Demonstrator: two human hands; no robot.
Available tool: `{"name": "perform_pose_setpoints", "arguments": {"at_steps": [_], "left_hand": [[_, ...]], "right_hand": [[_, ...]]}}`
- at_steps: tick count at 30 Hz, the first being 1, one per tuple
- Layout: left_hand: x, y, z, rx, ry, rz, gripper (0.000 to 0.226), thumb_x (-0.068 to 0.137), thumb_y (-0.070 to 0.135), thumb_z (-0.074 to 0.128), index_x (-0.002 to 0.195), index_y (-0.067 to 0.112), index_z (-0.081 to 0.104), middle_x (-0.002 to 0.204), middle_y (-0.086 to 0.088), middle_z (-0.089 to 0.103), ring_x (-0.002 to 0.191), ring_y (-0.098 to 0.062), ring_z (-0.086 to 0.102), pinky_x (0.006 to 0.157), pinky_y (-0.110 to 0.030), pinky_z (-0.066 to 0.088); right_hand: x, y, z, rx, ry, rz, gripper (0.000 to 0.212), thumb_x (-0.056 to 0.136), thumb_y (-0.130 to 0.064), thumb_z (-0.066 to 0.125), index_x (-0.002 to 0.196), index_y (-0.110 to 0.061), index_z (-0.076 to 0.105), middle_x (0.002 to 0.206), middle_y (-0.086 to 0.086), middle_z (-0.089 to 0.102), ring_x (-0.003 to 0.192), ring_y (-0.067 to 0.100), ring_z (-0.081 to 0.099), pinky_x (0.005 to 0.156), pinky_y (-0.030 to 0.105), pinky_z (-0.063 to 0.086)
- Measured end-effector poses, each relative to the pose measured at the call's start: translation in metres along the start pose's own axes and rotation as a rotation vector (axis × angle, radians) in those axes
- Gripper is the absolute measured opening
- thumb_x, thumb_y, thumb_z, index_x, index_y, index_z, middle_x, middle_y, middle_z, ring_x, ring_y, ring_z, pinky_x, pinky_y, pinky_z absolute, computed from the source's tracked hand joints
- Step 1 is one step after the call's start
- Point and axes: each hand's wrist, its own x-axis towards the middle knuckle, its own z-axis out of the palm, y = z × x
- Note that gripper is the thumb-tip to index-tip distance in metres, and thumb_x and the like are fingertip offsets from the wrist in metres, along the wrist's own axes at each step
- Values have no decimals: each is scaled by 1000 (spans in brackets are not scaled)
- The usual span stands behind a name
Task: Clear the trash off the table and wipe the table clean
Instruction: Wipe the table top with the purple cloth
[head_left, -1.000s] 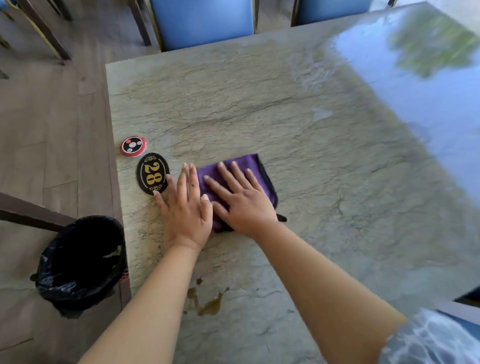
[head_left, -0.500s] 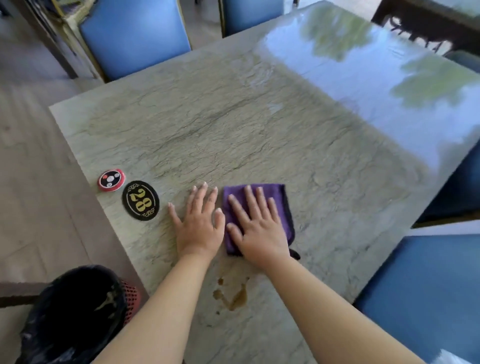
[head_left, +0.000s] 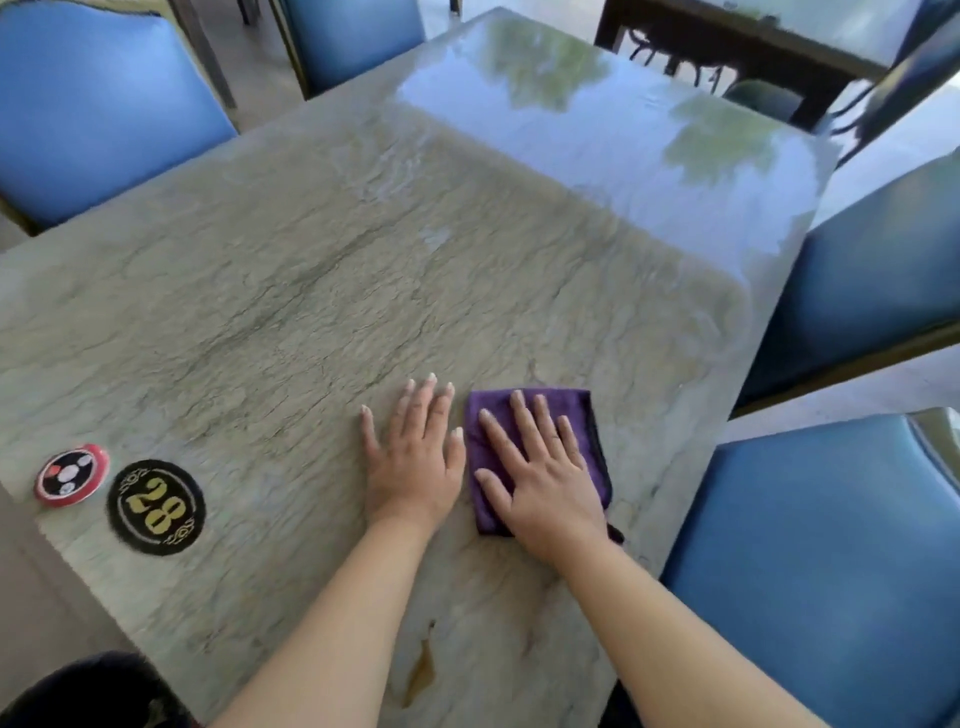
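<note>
Right now both hands lie flat on the marble bench (head_left: 322, 291), palms down. R hand (head_left: 540, 473) presses on a folded purple cloth (head_left: 584, 415), fingers (head_left: 522, 415) straight and slightly spread, thumb out to the left, nothing curled or pinched. Cloth sits near the bench's right edge, roughly in the near half; it's a rough rectangle w/ a dark trim along its right side, long axis running near-to-far, tilted a bit so the far end leans left. Far edge of the cloth shows beyond the fingertips; near edge is mostly under the palm, w/ a small dark corner poking out by the wrist.

L hand (head_left: 415, 462) rests on bare bench just beside the cloth, its thumb close to or touching the cloth's left edge, can't tell which. Its fingers are straight, held close together, pinky splayed off to the left.

A brown spill stain (head_left: 418, 670) lies on the bench nearer the person, between the two forearms, apart from the cloth.

Over by the left edge: a black oval plaque (head_left: 156, 506) marked "28" and a round red-rimmed disc (head_left: 71, 474) just beside it. Blue chairs (head_left: 93, 109) surround the bench. A black-lined bin (head_left: 93, 691) shows at bottom left, below the bench.
</note>
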Motion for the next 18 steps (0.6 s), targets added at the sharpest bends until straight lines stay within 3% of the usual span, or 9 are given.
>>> {"name": "perform_pose_setpoints", "arguments": {"at_steps": [3, 6, 10, 15, 18], "left_hand": [[2, 0, 6, 74, -16, 2, 65, 91, 53, 23, 150, 27, 29, 160, 5, 21, 147, -14, 18, 113, -60, 3], [4, 0, 5, 76, -32, -1, 67, 91, 56, 14, 153, 32, 9, 161, 9, 0, 148, -10, -3, 115, -58, -5], [4, 0, 4, 88, -42, -13, 67, 91, 58, 9, 153, 33, 1, 161, 11, -7, 148, -9, -10, 115, -57, -9], [4, 1, 2, 86, -84, -1, 68, 89, 58, 3, 152, 33, -8, 159, 11, -18, 146, -10, -16, 115, -58, -12], [5, 1, -1, 82, -127, 10, 67, 94, 57, 11, 152, 32, -9, 160, 9, -19, 147, -12, -17, 114, -59, -11]], "right_hand": [[22, 52, -15, -27, -51, -112, 62, 90, -64, 18, 149, -47, 11, 161, -8, 1, 149, 16, -3, 120, 39, -1], [55, 97, -27, -52, -58, 50, 68, 85, -68, 4, 149, -46, 2, 160, -10, -10, 147, 13, -13, 120, 36, -8], [70, 131, -33, -24, -89, 295, 61, 94, -64, 13, 149, -46, -5, 160, -8, -16, 147, 14, -15, 120, 39, -7], [25, 86, -19, 15, -36, 730, 64, 96, -58, 14, 153, -34, -3, 161, 4, -14, 148, 25, -13, 119, 46, -5], [-9, 21, -10, 30, -49, 692, 66, 95, -57, 12, 152, -31, -9, 159, 9, -18, 146, 30, -17, 118, 49, -8]]}}
